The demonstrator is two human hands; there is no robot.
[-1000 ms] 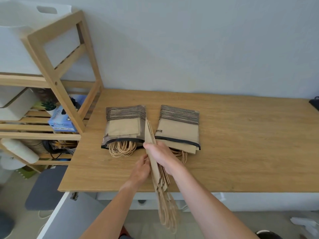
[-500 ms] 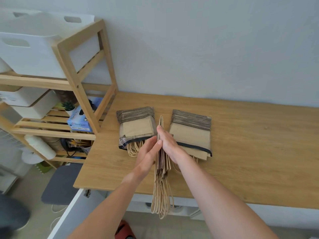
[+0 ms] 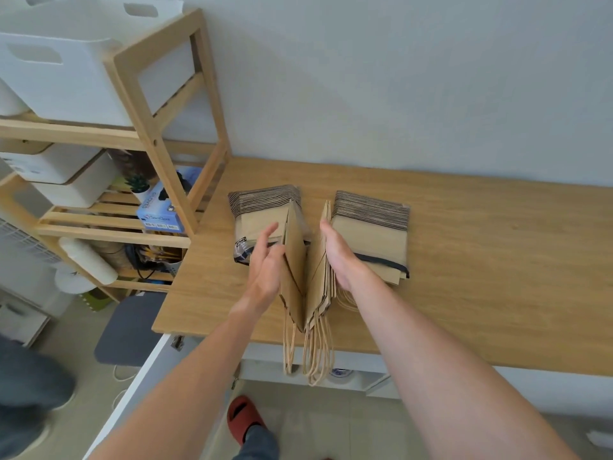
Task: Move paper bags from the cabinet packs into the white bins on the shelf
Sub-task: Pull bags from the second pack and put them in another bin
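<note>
Two plastic-wrapped packs of brown paper bags lie on the wooden cabinet top: the left pack and the right pack. Between them I hold a loose bundle of folded paper bags on edge, split in two. My left hand grips one bag peeled off to the left. My right hand presses against the remaining bags. Their twisted handles hang past the cabinet's front edge. A large white bin sits on the top level of the wooden shelf at the left.
Smaller white boxes, a small plant, a blue glove box and paper rolls fill the lower shelf levels. A grey stool stands below the cabinet's left corner. Another person's leg shows at the left edge.
The bundle, held as one pack between both palms, has been split: my left hand drew one bag off to the left. The view has tilted so the white bin shows more fully.
</note>
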